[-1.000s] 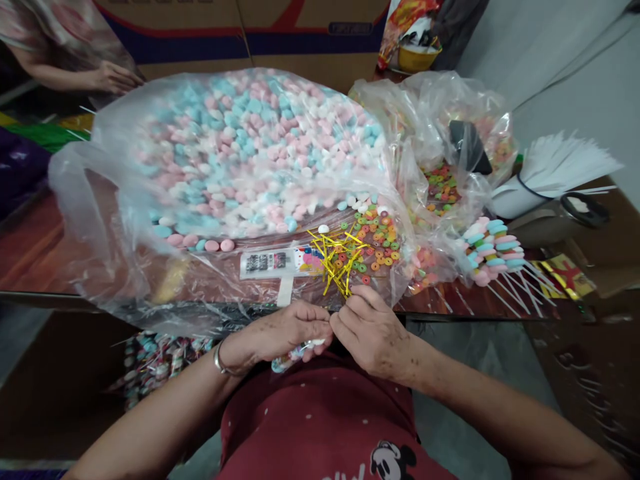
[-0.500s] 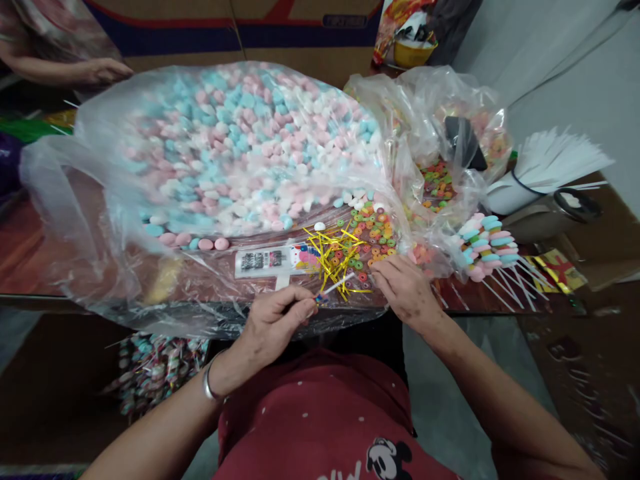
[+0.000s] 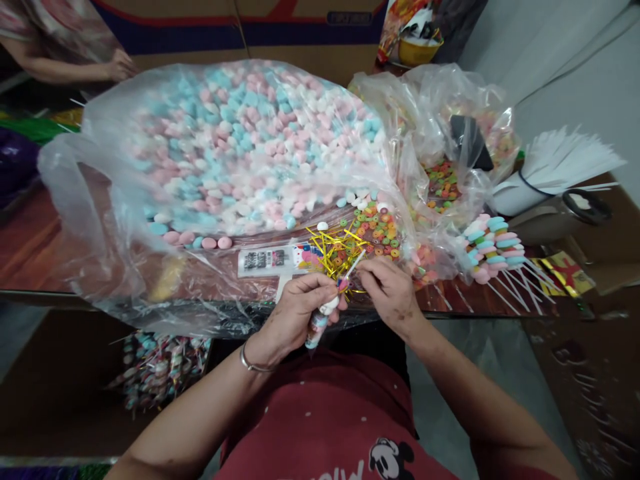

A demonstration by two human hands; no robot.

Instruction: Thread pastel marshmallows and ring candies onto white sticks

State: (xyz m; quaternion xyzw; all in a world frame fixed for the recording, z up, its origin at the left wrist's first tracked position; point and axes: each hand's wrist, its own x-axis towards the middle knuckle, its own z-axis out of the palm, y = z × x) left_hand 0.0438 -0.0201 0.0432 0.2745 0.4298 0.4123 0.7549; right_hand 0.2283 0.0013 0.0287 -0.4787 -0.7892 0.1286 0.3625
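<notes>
My left hand (image 3: pixel 295 307) is closed round the neck of a wrapped candy skewer (image 3: pixel 317 328). Its printed wrapper points down toward my shirt, and its white stick (image 3: pixel 356 263) sticks up to the right. Close beside the stick, my right hand (image 3: pixel 387 293) has thumb and forefinger pinched together; whatever lies between them is too small to make out. Just beyond both hands is a loose pile of gold twist ties (image 3: pixel 325 247). Ring-shaped gummies (image 3: pixel 383 230) are scattered behind my right hand. Flat printed wrappers (image 3: pixel 265 260) lie left of the ties.
A big clear bag of pink, blue and white candies (image 3: pixel 240 147) covers much of the table. Unwrapped candy skewers (image 3: pixel 495 243) lie at the right, near a container of white sticks (image 3: pixel 555 167). A box below holds wrapped skewers (image 3: pixel 160 367). Another person's hand (image 3: pixel 121 65) is far left.
My left hand has turned, bringing the wrapped skewer's body into sight and its stick more upright. My right hand has come left, from the gummies to beside the stick. The view has shifted slightly.
</notes>
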